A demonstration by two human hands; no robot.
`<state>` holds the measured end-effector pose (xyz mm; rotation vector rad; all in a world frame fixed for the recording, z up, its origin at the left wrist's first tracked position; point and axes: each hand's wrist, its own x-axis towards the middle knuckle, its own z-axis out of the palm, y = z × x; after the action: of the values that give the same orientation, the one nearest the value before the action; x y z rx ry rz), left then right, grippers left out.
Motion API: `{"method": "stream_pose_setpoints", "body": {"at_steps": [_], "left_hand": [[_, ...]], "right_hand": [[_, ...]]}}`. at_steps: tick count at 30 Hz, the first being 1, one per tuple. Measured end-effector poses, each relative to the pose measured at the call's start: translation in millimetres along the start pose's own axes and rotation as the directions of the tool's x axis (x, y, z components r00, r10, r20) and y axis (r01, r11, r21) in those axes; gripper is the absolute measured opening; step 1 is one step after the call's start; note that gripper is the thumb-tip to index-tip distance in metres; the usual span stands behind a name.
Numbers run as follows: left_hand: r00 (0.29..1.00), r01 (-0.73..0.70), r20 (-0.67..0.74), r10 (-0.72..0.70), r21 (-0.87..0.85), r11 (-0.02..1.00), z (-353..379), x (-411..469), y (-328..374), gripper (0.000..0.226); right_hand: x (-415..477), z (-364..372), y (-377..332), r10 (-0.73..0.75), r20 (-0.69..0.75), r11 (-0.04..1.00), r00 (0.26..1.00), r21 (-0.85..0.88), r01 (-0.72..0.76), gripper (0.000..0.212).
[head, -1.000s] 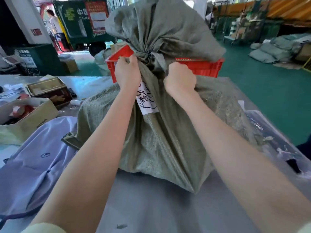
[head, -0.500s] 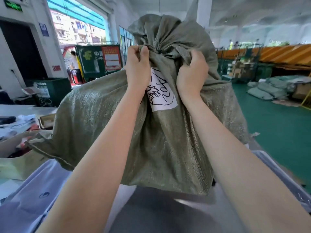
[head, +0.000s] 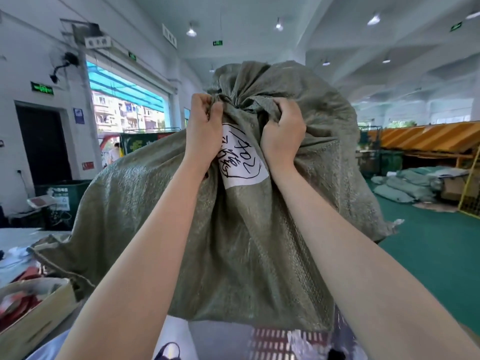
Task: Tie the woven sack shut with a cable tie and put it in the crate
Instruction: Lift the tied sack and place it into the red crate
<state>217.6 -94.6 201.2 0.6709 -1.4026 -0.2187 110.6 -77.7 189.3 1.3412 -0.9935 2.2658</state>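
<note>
The sack [head: 233,216] hung raised in front of the person, clear of the desk [head: 15,237]. Left hand [head: 204,131] and right hand [head: 281,133] were each clenched on fabric just below the gathered neck, either side of a white label [head: 242,162], apparently to carry the weight. A red crate [head: 270,336] showed below; the tie itself could not be made out.

Cardboard box [head: 33,310] lower left; green bin [head: 61,196] behind.
</note>
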Motion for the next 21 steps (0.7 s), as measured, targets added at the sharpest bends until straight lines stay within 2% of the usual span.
{"method": "stream_pose_setpoints", "body": {"at_steps": [4,9,14,21], "left_hand": [[0.998,-0.031,-0.052,0.029,-0.046,0.998,2.9,23.7,-2.3,0.003],[0.995,-0.067,-0.072,0.063,-0.048,0.997,7.1,49.6,-0.4,0.002],[0.984,-0.171,-0.044,0.172,0.031,0.985,16.3,75.2,-8.1,0.003],[0.977,-0.213,-0.011,0.213,0.054,0.976,43.1,94.9,-54.9,0.003]], "right_hand": [[18.7,16.2,5.7,-0.078,0.014,0.996,0.997,0.045,0.077,0.033],[40.4,31.4,9.3,-0.107,0.018,0.990,0.994,0.094,0.105,0.034],[58.8,52.9,18.1,-0.109,-0.032,0.986,0.993,0.124,0.112,0.032],[65.0,85.9,65.0,-0.136,-0.066,0.980,0.988,0.134,0.144,0.032]]}}
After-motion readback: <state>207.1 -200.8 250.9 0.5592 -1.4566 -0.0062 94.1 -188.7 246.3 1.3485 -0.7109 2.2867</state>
